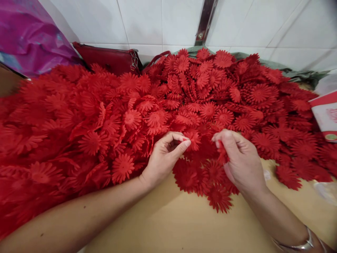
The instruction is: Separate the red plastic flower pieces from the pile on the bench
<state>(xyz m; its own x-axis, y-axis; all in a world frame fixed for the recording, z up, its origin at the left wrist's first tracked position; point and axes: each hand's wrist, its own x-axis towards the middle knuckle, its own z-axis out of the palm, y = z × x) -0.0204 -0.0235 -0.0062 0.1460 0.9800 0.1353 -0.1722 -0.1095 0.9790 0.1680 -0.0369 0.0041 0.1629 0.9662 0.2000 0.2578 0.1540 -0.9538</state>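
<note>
My left hand point(168, 151) pinches a red artificial flower piece point(193, 139) by its petals, between thumb and forefinger. A short gap to the right, my right hand point(240, 158) is closed, with a bit of red petalled material point(222, 153) showing at its fingers; its exact shape is partly hidden by the hand. Beneath and between both hands lies a small cluster of red flower pieces point(219, 198) on the tan tabletop point(171, 225). Behind them rises a large heap of the same red petalled pieces point(131, 119), many with a small centre hole.
A dark red handbag point(110, 58) leans at the back left beside a purple plastic bag point(34, 35). White wall tiles point(142, 21) and a metal strip point(206, 21) stand behind the heap. A red-and-white box point(326, 114) sits at the right edge, near greenish cloth point(302, 75).
</note>
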